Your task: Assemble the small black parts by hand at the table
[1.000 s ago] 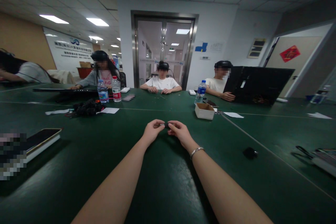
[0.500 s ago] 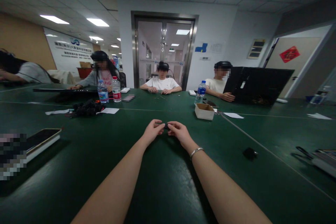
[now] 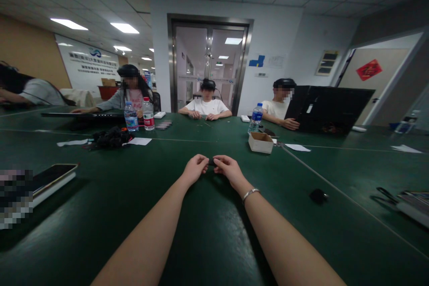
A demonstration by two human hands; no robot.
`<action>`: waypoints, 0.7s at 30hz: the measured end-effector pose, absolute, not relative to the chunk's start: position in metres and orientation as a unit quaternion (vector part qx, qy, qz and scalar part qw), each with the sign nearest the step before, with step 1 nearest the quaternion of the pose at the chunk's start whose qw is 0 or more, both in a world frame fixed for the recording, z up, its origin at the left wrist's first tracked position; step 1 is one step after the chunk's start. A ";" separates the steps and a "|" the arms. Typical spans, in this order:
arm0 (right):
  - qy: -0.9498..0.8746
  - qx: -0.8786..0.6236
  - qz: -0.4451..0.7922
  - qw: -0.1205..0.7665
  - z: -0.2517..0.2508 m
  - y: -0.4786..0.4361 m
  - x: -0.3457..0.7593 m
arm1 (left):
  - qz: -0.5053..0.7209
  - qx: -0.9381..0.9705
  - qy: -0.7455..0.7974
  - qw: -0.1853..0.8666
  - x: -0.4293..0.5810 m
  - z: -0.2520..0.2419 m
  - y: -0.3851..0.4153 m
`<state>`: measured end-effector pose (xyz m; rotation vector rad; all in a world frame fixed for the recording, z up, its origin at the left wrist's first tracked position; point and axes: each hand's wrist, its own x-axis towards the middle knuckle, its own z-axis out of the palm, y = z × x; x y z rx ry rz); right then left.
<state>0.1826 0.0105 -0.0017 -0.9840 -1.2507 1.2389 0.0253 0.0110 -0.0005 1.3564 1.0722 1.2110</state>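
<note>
Black and too tiny to identify, a small object [image 3: 211, 161] is pinched from opposite ends by left hand [image 3: 195, 170] and right hand [image 3: 230, 170], apparently steadying it over the green table [image 3: 208, 228].

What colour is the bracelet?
The bracelet is silver, best seen in the head view.

Head-worn view, facing forward and down, across green table [image 3: 214, 228]
</note>
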 end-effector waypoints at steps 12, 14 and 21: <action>-0.514 -0.412 0.525 0.539 -0.002 0.011 0.182 | 0.496 0.562 0.444 0.491 0.026 0.002 0.011; -0.513 -0.412 0.527 0.538 -0.002 0.011 0.182 | 0.509 0.558 0.428 0.496 0.025 0.001 0.010; -0.518 -0.416 0.520 0.537 -0.002 0.012 0.183 | 0.477 0.550 0.466 0.503 0.026 0.001 0.013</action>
